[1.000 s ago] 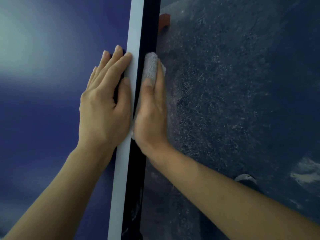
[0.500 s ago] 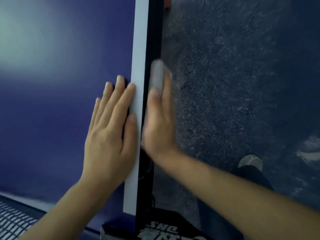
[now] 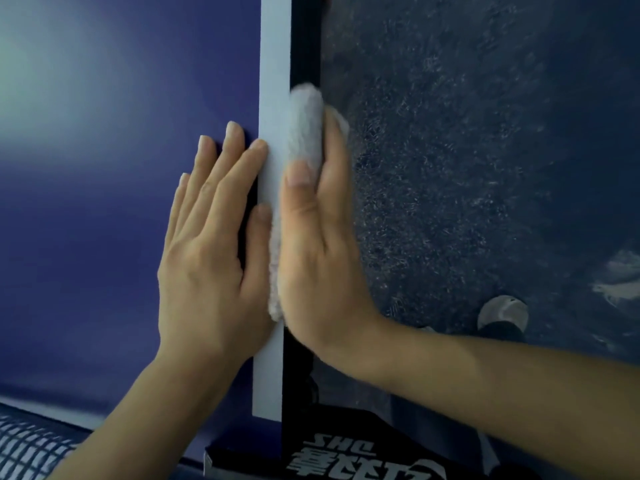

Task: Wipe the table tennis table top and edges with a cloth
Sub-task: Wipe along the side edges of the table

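Dark blue table tennis worktop (image 3: 104, 202) is filling the left of the view, its white painted border line (image 3: 273, 81) running along the black side edge (image 3: 304, 39) above a speckled dark floor (image 3: 485, 150). The left hand (image 3: 211, 251) is lying flat and open on the blue surface, seemingly bracing the person. The right hand (image 3: 318, 258) is pressing a folded pale grey fluffy cloth (image 3: 304, 126) against that side edge, its grip closing around the cloth with thumb on top, probably to rub along the edge.
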